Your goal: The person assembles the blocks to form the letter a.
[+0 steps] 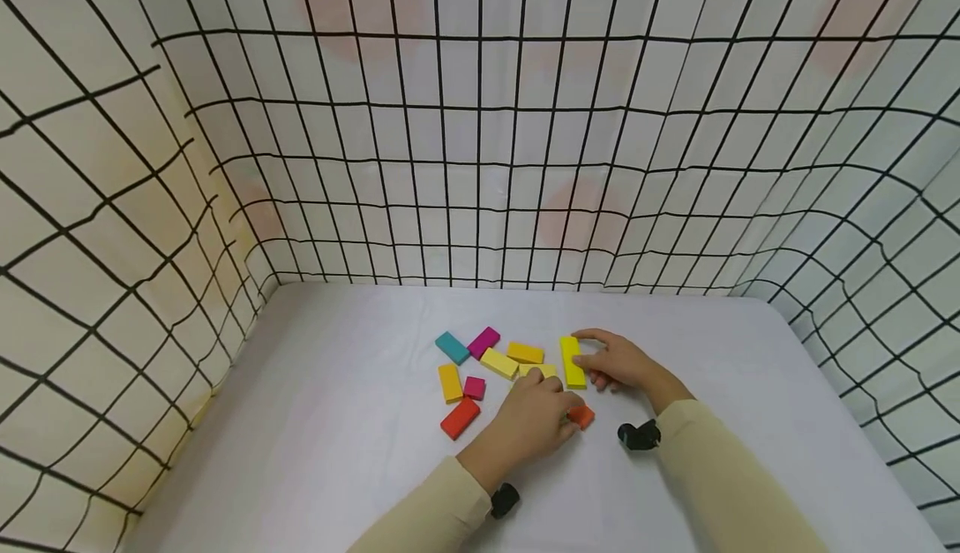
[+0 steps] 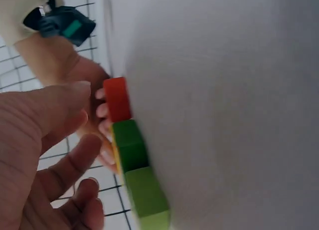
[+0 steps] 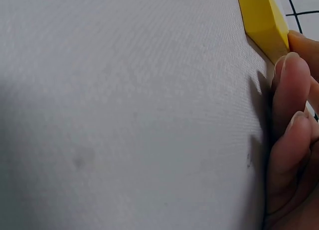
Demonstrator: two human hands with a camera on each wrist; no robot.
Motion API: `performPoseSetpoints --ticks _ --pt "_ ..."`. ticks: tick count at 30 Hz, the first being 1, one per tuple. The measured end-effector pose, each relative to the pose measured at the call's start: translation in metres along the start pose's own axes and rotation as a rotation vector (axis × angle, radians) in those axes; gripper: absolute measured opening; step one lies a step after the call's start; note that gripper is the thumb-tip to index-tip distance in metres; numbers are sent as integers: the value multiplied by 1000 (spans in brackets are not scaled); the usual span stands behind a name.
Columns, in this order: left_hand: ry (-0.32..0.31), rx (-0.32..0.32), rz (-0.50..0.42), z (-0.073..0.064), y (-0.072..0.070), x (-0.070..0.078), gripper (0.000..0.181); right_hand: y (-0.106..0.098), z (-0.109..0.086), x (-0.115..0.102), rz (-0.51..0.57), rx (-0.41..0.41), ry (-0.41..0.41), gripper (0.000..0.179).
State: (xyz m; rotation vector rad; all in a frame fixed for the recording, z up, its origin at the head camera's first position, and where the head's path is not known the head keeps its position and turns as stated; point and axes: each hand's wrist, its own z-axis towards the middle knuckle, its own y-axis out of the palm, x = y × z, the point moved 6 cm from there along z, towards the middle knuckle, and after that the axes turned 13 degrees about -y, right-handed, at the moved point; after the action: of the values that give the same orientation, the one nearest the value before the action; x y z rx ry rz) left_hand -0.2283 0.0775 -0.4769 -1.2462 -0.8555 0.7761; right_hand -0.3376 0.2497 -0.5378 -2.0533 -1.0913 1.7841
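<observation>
The loose-fingered left hand (image 1: 529, 418) hovered by an orange-red rectangular block (image 1: 584, 416), while the right hand (image 1: 622, 362), grip unclear, touched a long yellow block (image 1: 570, 365), probably best nudged lightly.

The yellow block (image 1: 570, 366) looks smooth and matt, the white table covering (image 3: 134, 100) finely textured like cloth.

Open tabletop (image 1: 322, 428) L. & R. of the clustered blocks (image 1: 498, 363); gridded walls (image 1: 495, 132) bar back & sides. L. grip (image 1: 528, 418) obstructs nr. approach, R. grip (image 1: 617, 361) the R. edge, w/ slim gap btwn. them.
</observation>
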Motion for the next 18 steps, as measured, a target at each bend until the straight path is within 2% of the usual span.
performPoseSetpoints --ticks 4,7,11,14,18 --pt "2 -65 41 6 10 1 40 2 3 -1 9 -7 -13 65" --pt "-3 -86 14 9 17 0 42 2 2 -3 13 -13 -17 65" --pt "-23 -90 -55 10 23 -4 35 1 1 -2 21 -16 -14 65" --pt "-33 -70 -102 11 25 -7 30 1 0 -1 25 -17 -17 65" --pt "-31 -46 -145 11 26 -8 34 0 0 0 28 -10 -14 64"
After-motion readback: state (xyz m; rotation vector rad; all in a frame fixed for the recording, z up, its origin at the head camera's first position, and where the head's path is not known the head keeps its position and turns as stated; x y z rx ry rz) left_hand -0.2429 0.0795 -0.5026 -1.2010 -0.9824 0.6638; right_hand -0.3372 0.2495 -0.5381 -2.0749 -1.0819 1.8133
